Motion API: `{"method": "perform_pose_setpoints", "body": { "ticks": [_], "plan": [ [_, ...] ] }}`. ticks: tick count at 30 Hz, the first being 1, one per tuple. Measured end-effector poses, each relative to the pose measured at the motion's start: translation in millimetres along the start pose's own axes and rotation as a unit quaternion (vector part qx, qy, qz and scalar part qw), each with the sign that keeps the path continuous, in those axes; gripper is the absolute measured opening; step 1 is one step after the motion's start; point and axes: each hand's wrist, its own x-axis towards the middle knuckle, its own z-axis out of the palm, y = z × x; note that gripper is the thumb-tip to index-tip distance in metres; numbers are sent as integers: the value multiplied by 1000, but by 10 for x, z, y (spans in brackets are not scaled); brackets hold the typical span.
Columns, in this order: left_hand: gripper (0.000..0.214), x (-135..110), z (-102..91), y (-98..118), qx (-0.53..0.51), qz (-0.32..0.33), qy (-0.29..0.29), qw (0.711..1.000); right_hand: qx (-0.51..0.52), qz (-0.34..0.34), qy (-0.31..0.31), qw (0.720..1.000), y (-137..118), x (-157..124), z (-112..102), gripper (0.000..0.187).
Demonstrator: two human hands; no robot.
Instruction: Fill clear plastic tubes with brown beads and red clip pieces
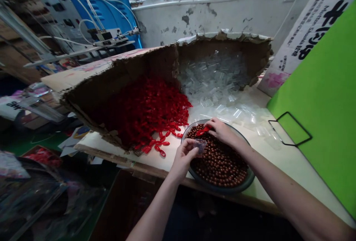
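Observation:
My left hand [183,157] pinches a small clear plastic piece [200,145] above a dark metal bowl [251,176] of round brown beads [219,163]. My right hand [219,130] rests at the bowl's far rim and shut on a red plastic piece [202,130]. Both pieces are close together over the beads. Beyond the bowl, a torn cardboard box [139,63] lies on its side. It holds a heap of red plastic pieces [144,115] and a heap of clear plastic pieces [214,78], and both spill onto the white tabletop [267,155].
A bright green board [325,96] with a black wire frame [289,129] stands at the table's right. A printed carton [308,37] leans behind it. A machine with white tubes [111,37] sits at the back left. Plastic bags [27,196] lie below the near left table edge.

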Motion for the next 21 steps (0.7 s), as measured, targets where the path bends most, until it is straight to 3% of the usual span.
{"method": "perform_pose_setpoints", "body": {
  "ticks": [5,9,11,15,21],
  "plan": [
    [24,-3,53,62,-1,4,9,1000,31,4,34,999,-84,-216,-102,18],
    [23,13,134,133,0,19,3,1000,123,59,46,990,-259,-506,-257,22],
    [23,28,179,138,2,24,3,1000,234,107,46,965,-384,-631,-333,27],
    [25,33,299,89,11,8,-2,1000,419,173,57,890,-637,-774,-412,35],
    [24,-15,443,72,92,23,-17,995,449,201,18,870,-769,-812,-390,34]
  ]
}}
